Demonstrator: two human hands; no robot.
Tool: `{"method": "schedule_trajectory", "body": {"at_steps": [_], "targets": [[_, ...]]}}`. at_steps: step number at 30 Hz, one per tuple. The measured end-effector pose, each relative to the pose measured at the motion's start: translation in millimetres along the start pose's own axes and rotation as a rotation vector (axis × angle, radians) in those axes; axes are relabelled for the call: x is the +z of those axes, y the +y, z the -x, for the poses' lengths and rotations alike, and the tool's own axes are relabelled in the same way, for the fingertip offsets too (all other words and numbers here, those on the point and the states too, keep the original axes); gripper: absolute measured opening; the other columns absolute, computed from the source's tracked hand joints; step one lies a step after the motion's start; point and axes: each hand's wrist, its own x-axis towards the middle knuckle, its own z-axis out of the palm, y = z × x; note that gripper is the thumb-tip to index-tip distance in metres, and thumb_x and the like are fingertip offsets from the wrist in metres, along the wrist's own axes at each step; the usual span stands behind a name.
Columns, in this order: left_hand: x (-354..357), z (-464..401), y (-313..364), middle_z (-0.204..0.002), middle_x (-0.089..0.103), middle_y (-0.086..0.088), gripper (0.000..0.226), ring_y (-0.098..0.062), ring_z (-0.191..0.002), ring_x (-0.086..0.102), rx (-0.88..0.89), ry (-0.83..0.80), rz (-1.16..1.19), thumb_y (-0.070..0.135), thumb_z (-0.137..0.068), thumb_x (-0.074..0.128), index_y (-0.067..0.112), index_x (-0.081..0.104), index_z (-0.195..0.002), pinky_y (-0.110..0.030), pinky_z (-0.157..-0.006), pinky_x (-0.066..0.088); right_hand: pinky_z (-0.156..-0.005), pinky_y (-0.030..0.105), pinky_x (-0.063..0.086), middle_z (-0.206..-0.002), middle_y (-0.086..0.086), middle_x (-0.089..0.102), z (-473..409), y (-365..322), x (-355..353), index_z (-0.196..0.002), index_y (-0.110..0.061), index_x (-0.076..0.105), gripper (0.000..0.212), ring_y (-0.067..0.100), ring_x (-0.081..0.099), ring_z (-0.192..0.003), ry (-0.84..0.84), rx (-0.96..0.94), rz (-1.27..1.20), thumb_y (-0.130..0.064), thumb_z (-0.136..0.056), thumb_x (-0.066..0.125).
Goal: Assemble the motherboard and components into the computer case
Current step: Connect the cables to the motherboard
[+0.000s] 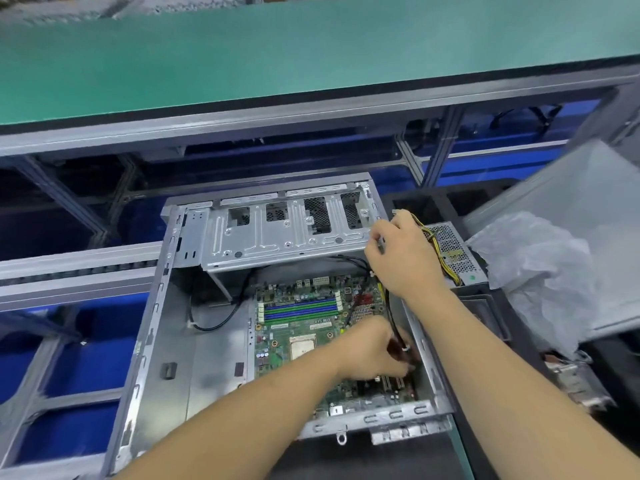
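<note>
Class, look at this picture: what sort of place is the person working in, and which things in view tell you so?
Probably a computer assembly line in a factory: a green-topped workbench on aluminium framing, an open computer case with its motherboard fitted, and a power supply waiting beside it.

left hand (372, 348) grips black cable (394, 323) | over motherboard (298, 327) | right hand (405, 254) holds wires

An electronics assembly line in a factory is showing here: a long green-matted workbench (242, 57) on aluminium framing (440, 147) is running past, blue bins (83, 362) are sitting beneath, and an open computer case (214, 341) is lying at the station.
</note>
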Motion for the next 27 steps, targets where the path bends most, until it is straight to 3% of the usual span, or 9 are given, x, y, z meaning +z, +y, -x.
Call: {"method": "schedule_trajectory", "body": {"at_steps": [3,6,10,17,23,25,27], "targets": [[-1.8,4.3,-2.0,-0.077,0.069,0.001,0.024,-0.014,-0.068,0.063,0.016,0.005,0.027,0.003,-0.082,0.072,0.026,0.07,-0.076,-0.025,-0.062,0.051,-0.054,0.027,0.03,-0.101,0.002,0.042,0.5,1.7,0.8,-0.097,-0.015,0.06,0.016,0.024,0.048,-0.079,0.005,0.01,-0.022,-0.029,-0.099,0.054],[-7.4,11.1,-9.0,-0.095,0.069,-0.014,0.007,-0.029,-0.087,0.066,0.047,-0.011,0.024,0.003,-0.081,0.073,0.007,0.074,-0.086,-0.044,-0.079,0.056,-0.052,0.022,0.025,-0.1,0.0,0.041,0.5,2.5,2.1,-0.096,-0.015,0.06,0.015,0.022,0.048,-0.079,0.011,0.012,-0.031,-0.029,-0.099,0.054],[-10.7,12.9,-18.2,-0.086,0.067,-0.029,0.031,-0.04,-0.078,0.063,-0.046,-0.04,-0.033,0.023,-0.082,0.079,-0.007,0.07,-0.081,-0.052,-0.07,0.053,-0.053,0.023,0.027,-0.099,0.0,0.04,0.0,2.0,2.0,-0.097,-0.015,0.06,0.014,0.022,0.047,-0.078,0.017,0.014,-0.049,-0.028,-0.099,0.054],[-1.2,2.8,-12.6,-0.088,0.074,-0.013,0.013,-0.03,-0.081,0.069,-0.081,-0.039,0.016,0.016,-0.08,0.081,0.008,0.077,-0.09,-0.043,-0.07,0.058,-0.06,0.029,0.034,-0.101,0.002,0.043,1.3,1.4,1.2,-0.098,-0.013,0.062,0.014,0.024,0.05,-0.079,0.024,0.011,-0.064,-0.025,-0.098,0.055],[11.8,-6.7,-15.9,-0.084,0.075,0.001,0.016,0.004,-0.06,0.056,-0.044,0.02,-0.04,0.024,-0.077,0.083,0.016,0.078,-0.09,-0.007,-0.057,0.041,-0.06,0.03,0.038,-0.101,0.002,0.043,1.0,2.0,0.7,-0.096,-0.014,0.062,0.013,0.024,0.05,-0.081,0.029,0.01,-0.077,-0.025,-0.098,0.056],[13.6,-8.6,-19.6,-0.086,0.075,0.003,0.017,0.003,-0.065,0.059,-0.038,0.028,-0.086,0.026,-0.078,0.083,0.017,0.078,-0.091,-0.007,-0.061,0.043,-0.06,0.031,0.041,-0.101,0.002,0.043,1.1,1.6,0.9,-0.095,-0.014,0.061,0.012,0.024,0.05,-0.08,0.031,0.009,-0.079,-0.025,-0.097,0.057],[13.9,-8.9,-22.3,-0.089,0.076,0.004,0.017,-0.004,-0.078,0.066,-0.035,0.026,-0.114,0.025,-0.078,0.083,0.017,0.078,-0.092,-0.016,-0.074,0.052,-0.059,0.031,0.042,-0.101,0.001,0.043,0.9,1.6,1.0,-0.095,-0.015,0.062,0.011,0.023,0.051,-0.079,0.03,0.011,-0.084,-0.025,-0.097,0.057]]}}
